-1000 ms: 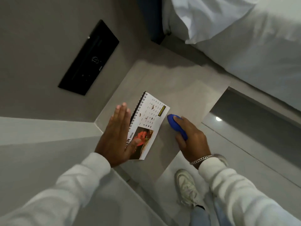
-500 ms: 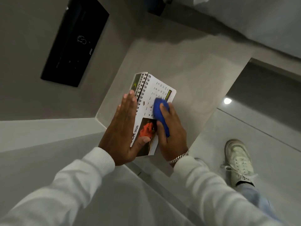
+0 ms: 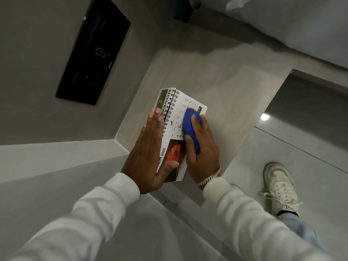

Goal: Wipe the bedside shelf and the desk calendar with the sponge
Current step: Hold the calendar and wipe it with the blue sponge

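Two hands now work the desk calendar (image 3: 174, 129), which stands on the bedside shelf (image 3: 216, 81). A second ago the sponge (image 3: 190, 127) was beside it on the shelf; the right hand (image 3: 202, 147), grip clamped on the sponge, has since brought it onto the date page. The left hand (image 3: 146, 153), fingers flat, thumb across the front, steadies the calendar. Judgement: calendar wiping under way.

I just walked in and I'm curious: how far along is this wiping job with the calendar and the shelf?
In hand: the right hand presses the blue sponge on the date page of the desk calendar, which the left hand steadies from behind. Done: nothing can be confirmed; the bedside shelf looks bare, but whether it was wiped cannot be told. Left: the calendar's other face, perhaps the shelf.
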The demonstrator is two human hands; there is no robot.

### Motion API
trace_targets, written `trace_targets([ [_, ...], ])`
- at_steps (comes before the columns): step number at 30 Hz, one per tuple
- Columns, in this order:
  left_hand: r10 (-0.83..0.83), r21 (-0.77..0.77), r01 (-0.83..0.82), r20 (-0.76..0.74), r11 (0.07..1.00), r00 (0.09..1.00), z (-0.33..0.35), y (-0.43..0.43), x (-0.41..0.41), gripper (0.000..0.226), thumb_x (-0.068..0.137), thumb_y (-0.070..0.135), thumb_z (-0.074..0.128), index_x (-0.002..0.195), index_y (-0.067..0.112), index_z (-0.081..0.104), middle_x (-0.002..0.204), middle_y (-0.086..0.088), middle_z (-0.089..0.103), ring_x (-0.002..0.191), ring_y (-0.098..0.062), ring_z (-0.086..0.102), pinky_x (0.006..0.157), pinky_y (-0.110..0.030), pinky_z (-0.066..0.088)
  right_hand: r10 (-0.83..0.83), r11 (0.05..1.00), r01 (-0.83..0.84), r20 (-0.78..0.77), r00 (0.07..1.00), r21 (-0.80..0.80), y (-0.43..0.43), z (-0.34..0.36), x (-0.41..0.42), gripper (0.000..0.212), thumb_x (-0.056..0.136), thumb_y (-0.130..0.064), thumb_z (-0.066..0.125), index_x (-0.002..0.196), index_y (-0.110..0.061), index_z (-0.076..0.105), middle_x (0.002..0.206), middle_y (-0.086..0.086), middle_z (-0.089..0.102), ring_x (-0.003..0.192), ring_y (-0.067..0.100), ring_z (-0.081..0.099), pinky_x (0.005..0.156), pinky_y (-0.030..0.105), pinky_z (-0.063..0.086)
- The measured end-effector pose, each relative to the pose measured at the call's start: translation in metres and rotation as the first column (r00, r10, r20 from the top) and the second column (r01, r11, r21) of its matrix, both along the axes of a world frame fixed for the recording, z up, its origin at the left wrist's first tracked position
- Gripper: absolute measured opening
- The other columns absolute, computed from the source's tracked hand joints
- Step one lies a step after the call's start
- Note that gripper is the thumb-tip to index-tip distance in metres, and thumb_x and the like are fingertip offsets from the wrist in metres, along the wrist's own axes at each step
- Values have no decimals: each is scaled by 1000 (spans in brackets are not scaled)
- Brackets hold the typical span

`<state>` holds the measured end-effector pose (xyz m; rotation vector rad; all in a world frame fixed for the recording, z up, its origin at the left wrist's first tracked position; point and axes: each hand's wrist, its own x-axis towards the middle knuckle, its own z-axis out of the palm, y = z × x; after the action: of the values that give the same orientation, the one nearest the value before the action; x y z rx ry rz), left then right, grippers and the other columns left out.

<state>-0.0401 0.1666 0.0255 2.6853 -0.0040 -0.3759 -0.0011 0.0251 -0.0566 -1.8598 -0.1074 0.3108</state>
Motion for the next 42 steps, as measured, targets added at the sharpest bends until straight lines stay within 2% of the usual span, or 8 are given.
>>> trace_targets([
  [2, -5, 3, 5, 2, 1000, 1000, -1, 0, 0, 88, 92, 66, 29, 153, 18, -13, 165, -2, -12, 154, -22, -8, 120, -59, 20, 89, 996, -89, 6, 996, 12, -7, -1, -28, 57, 97, -17, 54, 146, -26, 26, 158, 12, 27, 143, 28, 33, 110, 50, 41],
  [6, -4, 13, 4, -8, 1000, 1000, -2, 0, -1, 89, 92, 66, 27, 153, 13, -12, 166, -7, -9, 154, -24, -7, 122, -56, 16, 163, 986, -165, 64, 985, 38, -7, 7, -45, 57, 100, -31, 44, 149, -40, 17, 161, 3, 19, 146, 26, 29, 110, 48, 41],
  [12, -11, -12, 12, 19, 1000, 1000, -2, 0, 0, 90, 91, 66, 29, 152, 16, -13, 165, -5, -11, 154, -24, -8, 124, -50, 12, -1, 1000, 1, 77, 997, 10, 9, 4, 1, 55, 99, -25, 48, 147, -33, 24, 159, 9, 27, 145, 25, 31, 112, 42, 39],
  [21, -12, 33, 12, 4, 999, 1000, -4, 1, -1, 89, 92, 66, 26, 153, 14, -11, 166, -11, -5, 154, -25, -6, 124, -51, 9, 226, 974, -225, 124, 966, -22, -9, 3, -49, 63, 99, -28, 48, 150, -40, 13, 161, 2, 13, 146, 29, 28, 106, 53, 45],
  [26, -17, 18, 17, -10, 1000, 1000, -2, 0, 0, 90, 92, 66, 25, 153, 10, -11, 166, -13, -6, 154, -25, -7, 125, -49, 6, 91, 996, -87, 173, 981, -28, 9, 1, -11, 62, 100, -27, 47, 149, -43, 11, 161, 3, 15, 148, 24, 22, 113, 46, 38],
  [31, -21, 29, 21, -12, 999, 1000, 0, -1, 1, 89, 92, 66, 24, 152, 13, -13, 165, -13, -5, 154, -27, -4, 123, -55, 10, 70, 996, -65, 79, 994, -67, 4, -6, -22, 58, 98, -16, 53, 148, -24, 25, 160, 14, 23, 147, 29, 24, 109, 54, 40],
  [35, -29, 20, 29, -18, 999, 999, -1, 0, 0, 88, 92, 65, 26, 152, 15, -15, 165, -11, -7, 154, -27, -4, 123, -56, 12, 172, 984, -167, 111, 979, -60, 0, 2, -46, 60, 100, -29, 44, 150, -38, 12, 162, 5, 13, 148, 26, 22, 109, 51, 41],
  [42, -56, 4, 56, 24, 998, 998, -6, 3, -1, 91, 93, 62, 30, 153, 4, -8, 166, -12, -10, 154, -30, -5, 124, -53, 8, 9, 1000, -9, 126, 992, -3, 20, 3, 15, 59, 101, -26, 42, 150, -39, 12, 161, 2, 14, 149, 22, 17, 114, 52, 35],
])
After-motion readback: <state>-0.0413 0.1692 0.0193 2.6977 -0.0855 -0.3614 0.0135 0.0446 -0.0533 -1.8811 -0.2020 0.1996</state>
